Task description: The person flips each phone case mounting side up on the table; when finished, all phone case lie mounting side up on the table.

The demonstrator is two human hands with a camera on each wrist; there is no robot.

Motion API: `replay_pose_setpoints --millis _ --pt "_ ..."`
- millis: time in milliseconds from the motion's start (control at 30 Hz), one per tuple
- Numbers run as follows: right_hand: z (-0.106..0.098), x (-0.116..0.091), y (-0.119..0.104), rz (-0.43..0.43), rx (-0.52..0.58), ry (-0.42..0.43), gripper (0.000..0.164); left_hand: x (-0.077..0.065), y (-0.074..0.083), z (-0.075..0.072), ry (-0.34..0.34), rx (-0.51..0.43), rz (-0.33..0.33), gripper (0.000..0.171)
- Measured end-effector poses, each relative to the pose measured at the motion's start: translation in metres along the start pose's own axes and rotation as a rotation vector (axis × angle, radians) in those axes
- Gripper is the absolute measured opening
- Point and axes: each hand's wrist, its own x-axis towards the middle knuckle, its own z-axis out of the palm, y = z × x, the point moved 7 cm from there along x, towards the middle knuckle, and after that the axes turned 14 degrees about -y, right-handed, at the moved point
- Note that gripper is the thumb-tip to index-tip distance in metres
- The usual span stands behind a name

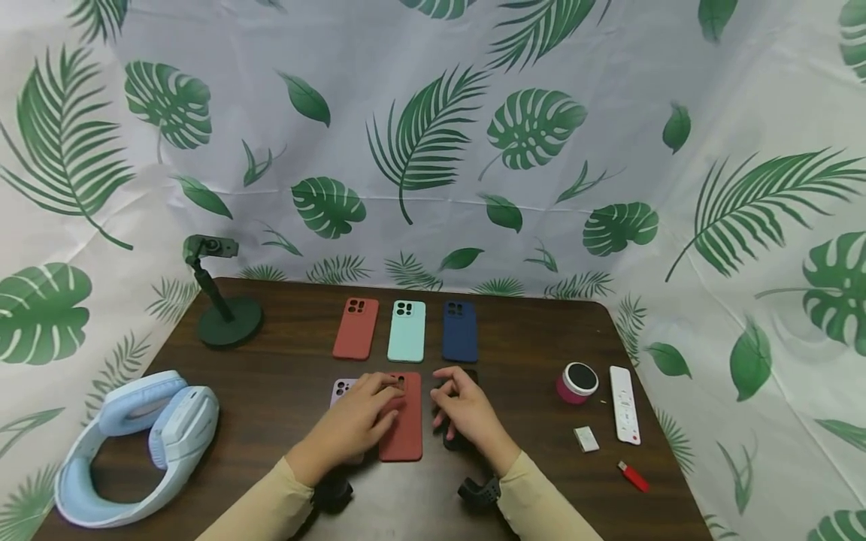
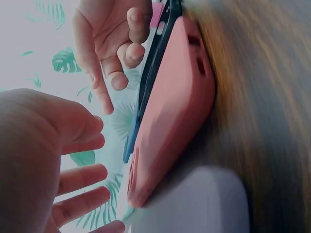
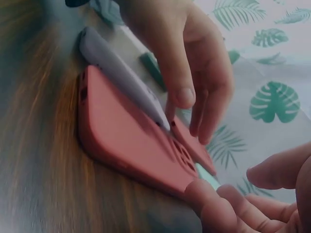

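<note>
A red phone case (image 1: 404, 439) lies on the table between the two hands. To its left is a lavender phone case (image 1: 341, 386), largely covered by my left hand (image 1: 358, 417). That hand hovers over both cases with its fingers relaxed, gripping nothing. My right hand (image 1: 468, 409) is just right of the red case, above a black phone case (image 1: 455, 442) that it partly hides. Its fingers are loosely bent and hold nothing. In the right wrist view, its fingertips (image 3: 201, 194) overlap the red case's edge; I cannot tell whether they touch.
Behind are another red case (image 1: 355, 328), a mint case (image 1: 407, 331) and a blue case (image 1: 460, 332) in a row. Headphones (image 1: 183, 428) and a camera stand (image 1: 230, 321) are left. Right lie a round jar (image 1: 577, 382), white remote (image 1: 624, 406), small white block (image 1: 585, 439) and red USB stick (image 1: 633, 476).
</note>
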Motion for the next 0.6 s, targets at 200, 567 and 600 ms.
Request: replay_pose_setpoints --millis 200,567,600 --pt "0.007 0.01 0.002 0.006 0.031 -0.013 0.037 -0.003 -0.018 0.003 0.004 -0.1 -0.063 0.026" --pt "0.01 0.013 0.017 -0.034 0.045 -0.014 0.032 -0.008 -0.025 0.009 0.029 -0.069 -0.089 0.023" --pt "0.01 0.013 0.018 -0.035 0.034 -0.012 0.031 -0.008 -0.024 0.01 0.027 -0.062 -0.078 0.024"
